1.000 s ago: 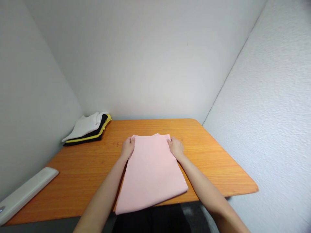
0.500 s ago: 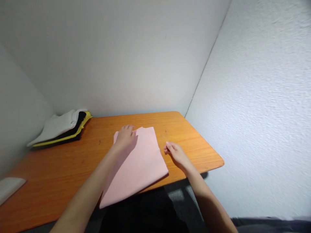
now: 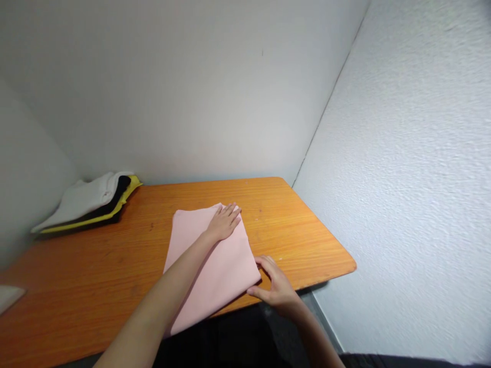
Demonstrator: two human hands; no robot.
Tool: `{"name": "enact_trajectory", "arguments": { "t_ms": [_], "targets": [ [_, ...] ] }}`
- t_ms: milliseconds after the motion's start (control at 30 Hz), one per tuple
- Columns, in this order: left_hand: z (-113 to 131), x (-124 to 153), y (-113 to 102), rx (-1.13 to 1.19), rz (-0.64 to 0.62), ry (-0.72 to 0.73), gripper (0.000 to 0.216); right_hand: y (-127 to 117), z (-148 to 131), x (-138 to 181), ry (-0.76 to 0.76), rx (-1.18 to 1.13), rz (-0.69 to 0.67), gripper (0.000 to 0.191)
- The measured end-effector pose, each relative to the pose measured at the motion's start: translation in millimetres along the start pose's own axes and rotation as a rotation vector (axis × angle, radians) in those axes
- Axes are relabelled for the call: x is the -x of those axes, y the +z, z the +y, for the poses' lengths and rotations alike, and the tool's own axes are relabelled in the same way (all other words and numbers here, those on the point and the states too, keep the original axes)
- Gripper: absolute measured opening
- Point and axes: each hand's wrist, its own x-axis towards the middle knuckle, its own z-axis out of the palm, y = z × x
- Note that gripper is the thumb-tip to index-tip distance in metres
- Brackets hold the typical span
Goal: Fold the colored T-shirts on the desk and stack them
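Note:
A pink folded cloth lies flat on the wooden table, its lower left corner reaching past the front edge. My left hand rests flat on its upper right part with the fingers spread. At the cloth's lower right corner is my right hand, thumb and fingers apart on either side of that corner. Its fingertips are at the cloth's edge; whether they touch it I cannot tell. My left forearm hides part of the cloth's left side.
The orange-brown table stands against a back wall, with a white textured wall on the right. A stack of folded white, black and yellow cloths sits at the back left. A white object lies at the left edge.
My left hand has moved right across the cloth and flattened out. My right hand has come down towards me to the cloth's lower right corner, and its fingers have spread.

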Motion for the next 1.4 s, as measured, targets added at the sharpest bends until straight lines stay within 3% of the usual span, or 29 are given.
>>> {"name": "enact_trajectory", "arguments": {
  "t_ms": [67,233,400,767,933,1000,1067,1200,1300,1400],
  "targets": [
    [0,-1,-1,0.001,0.005,0.002,0.056,-1,0,-4,-0.020,0.014,-0.013,0.039],
    [-1,-2,1,0.012,-0.004,-0.003,0.055,-10,-10,4,-0.090,0.019,-0.072,0.038],
    [-2,-3,2,0.034,-0.013,-0.010,0.055,-7,-17,29,-0.014,0.042,-0.063,0.028],
    [6,-5,1,0.054,-0.026,-0.065,0.055,43,2,57,-0.006,0.372,0.392,0.027],
    [3,-4,-14,0.082,-0.026,-0.071,0.057,32,2,39,0.070,0.519,0.538,0.024],
    [-5,7,-27,0.079,-0.011,-0.051,0.058,22,-9,25,0.001,0.609,0.600,0.040],
    [-15,24,-39,0.052,0.001,-0.036,0.058,18,-26,8,-0.067,0.671,0.541,0.048],
    [-38,57,-48,-0.017,-0.039,-0.081,0.056,40,-55,-26,-0.049,0.707,0.208,0.058],
    [-49,69,-41,-0.034,-0.075,-0.159,0.057,69,-54,-40,0.058,0.695,0.067,0.072],
    [-53,71,-34,-0.043,-0.065,-0.186,0.057,88,-42,-41,0.128,0.678,0.048,0.076]
  ]
}}
